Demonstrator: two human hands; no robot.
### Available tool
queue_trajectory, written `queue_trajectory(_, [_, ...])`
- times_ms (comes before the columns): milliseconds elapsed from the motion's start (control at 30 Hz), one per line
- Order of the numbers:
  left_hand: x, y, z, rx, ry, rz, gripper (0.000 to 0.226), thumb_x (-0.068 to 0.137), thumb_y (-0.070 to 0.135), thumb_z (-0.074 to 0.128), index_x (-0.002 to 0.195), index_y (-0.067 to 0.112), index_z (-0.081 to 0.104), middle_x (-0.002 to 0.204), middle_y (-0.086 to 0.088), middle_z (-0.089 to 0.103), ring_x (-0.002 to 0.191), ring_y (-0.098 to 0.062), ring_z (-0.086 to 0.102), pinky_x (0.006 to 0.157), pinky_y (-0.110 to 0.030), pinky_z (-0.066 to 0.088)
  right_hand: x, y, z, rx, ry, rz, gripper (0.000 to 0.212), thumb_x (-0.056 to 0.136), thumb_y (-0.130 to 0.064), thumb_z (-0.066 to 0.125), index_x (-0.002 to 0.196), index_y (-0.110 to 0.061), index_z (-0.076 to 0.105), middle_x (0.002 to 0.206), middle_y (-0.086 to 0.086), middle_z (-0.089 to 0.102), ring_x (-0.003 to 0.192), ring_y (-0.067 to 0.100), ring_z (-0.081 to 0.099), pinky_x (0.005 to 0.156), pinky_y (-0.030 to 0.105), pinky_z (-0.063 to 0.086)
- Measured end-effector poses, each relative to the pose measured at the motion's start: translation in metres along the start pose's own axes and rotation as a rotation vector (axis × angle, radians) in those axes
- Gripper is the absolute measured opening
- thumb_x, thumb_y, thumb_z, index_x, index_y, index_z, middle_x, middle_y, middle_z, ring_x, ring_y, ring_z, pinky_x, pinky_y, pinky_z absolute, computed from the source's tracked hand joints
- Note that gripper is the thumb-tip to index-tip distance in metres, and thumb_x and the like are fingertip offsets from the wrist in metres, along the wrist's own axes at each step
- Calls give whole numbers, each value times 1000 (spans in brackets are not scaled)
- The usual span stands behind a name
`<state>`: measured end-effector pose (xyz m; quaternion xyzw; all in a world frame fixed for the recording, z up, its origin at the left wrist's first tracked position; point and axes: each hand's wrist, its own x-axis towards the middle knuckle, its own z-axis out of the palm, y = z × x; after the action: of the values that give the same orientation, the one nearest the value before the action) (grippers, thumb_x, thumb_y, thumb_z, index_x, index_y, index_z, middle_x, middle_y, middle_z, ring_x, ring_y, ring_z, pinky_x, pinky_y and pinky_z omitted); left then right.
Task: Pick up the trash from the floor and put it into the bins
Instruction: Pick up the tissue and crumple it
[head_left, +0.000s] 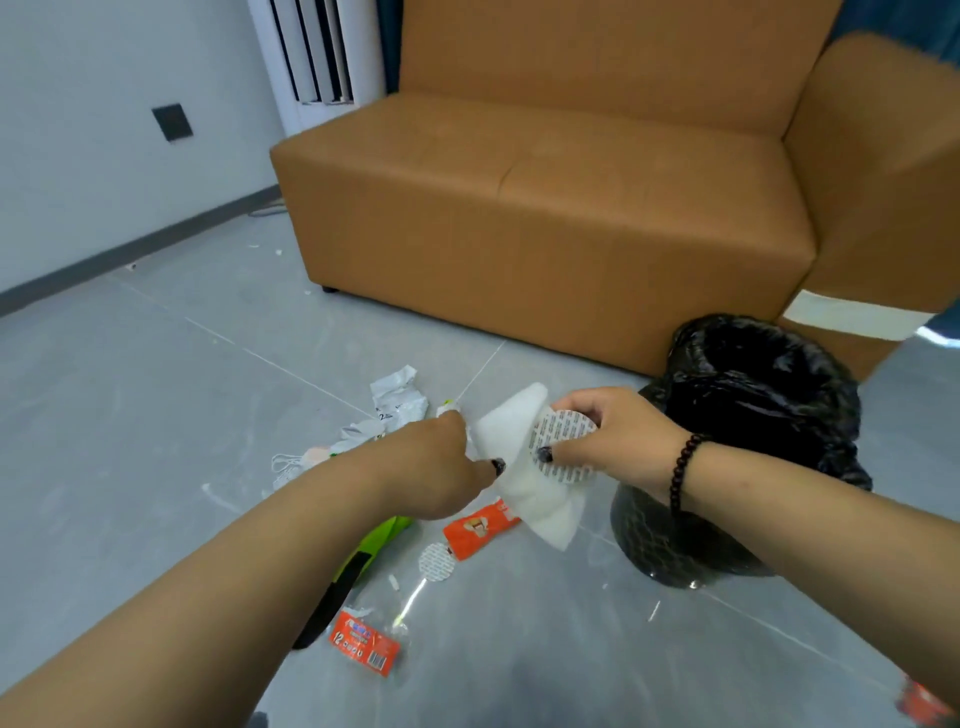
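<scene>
My left hand (434, 470) pinches the left side of a white foam sheet (524, 478) held above the floor. My right hand (618, 439) grips the same sheet together with a round foil seal (563, 441) pressed against it. Just right of my hands stands a black mesh bin (691, 540) lined with a black bag (758, 395). On the floor below lie an orange snack wrapper (478, 530), a second round seal (436, 561), a clear packet with a red label (366, 644), a green and black wrapper (363, 556) and crumpled white papers (397, 395).
An orange sofa (571, 208) stands behind the bin. A white standing air conditioner (317, 57) is at the back left by the wall. The grey tiled floor (130, 389) stretches to the left. A red item (922, 701) shows at the bottom right edge.
</scene>
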<state>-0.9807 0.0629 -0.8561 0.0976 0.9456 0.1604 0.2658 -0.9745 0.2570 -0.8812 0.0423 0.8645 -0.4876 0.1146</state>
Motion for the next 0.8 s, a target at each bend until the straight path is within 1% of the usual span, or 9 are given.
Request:
queue_trajectory(67, [-2,3,3,-183,-51,-4,52,90,56,49,123,15,47,119,-8,64,104,-20,60,87,-30,45,-14,-6,-11,100,17,12,24,69,2,77,88,-12,72,89,10,74,86,26,71,82,42,57])
queue_trajectory(200, [-6,15,8,-593,-50,84,32,93,38,55,110,11,59,106,-3,71,86,-10,70,66,-21,47,-30,-9,-20,194,4,16,25,69,6,76,91,-5,71,91,16,73,88,31,70,83,43,57])
queue_trajectory(267, [-4,15,10,-604,-6,121,27,95,28,54,110,8,61,102,-6,73,78,-7,70,60,-19,47,-32,-12,-20,183,-14,14,26,70,6,76,91,-7,69,91,14,73,82,26,70,77,37,58])
queue_trajectory(333, [-1,13,11,-575,67,137,23,94,25,56,104,7,64,96,-8,75,83,-16,72,63,-26,50,-31,-12,-25,145,9,11,31,70,5,76,92,-16,68,92,9,71,79,20,67,70,29,57])
queue_trajectory(400, [2,12,11,-562,131,130,23,92,26,58,99,5,64,89,-6,75,88,-24,71,73,-38,54,-21,-7,-38,83,131,-6,38,70,-1,78,100,-22,67,96,8,68,83,24,66,71,32,56])
queue_trajectory(467, [4,12,11,-588,141,126,23,91,25,59,99,4,65,87,-7,75,86,-23,71,73,-36,52,-3,7,-59,15,297,11,40,71,-5,78,106,-23,67,95,4,64,84,23,63,76,36,55])
queue_trajectory(633, [7,13,11,-603,126,140,47,73,42,68,93,0,63,87,-16,72,75,-22,62,81,-46,52,31,78,-106,-166,572,277,30,83,-5,65,111,-15,62,119,7,60,105,25,58,89,34,51])
queue_trajectory(700, [7,14,13,-635,101,157,44,66,44,66,85,5,65,83,-17,71,72,-18,58,75,-40,50,31,108,-116,-254,583,405,39,82,-2,63,120,-8,58,123,14,59,112,30,55,94,34,45])
queue_trajectory(800, [9,16,14,-653,88,208,18,79,28,74,72,14,65,67,-5,69,62,-14,59,63,-27,44,33,132,-118,-274,587,477,46,80,0,63,125,-5,54,125,19,57,118,33,52,97,34,40])
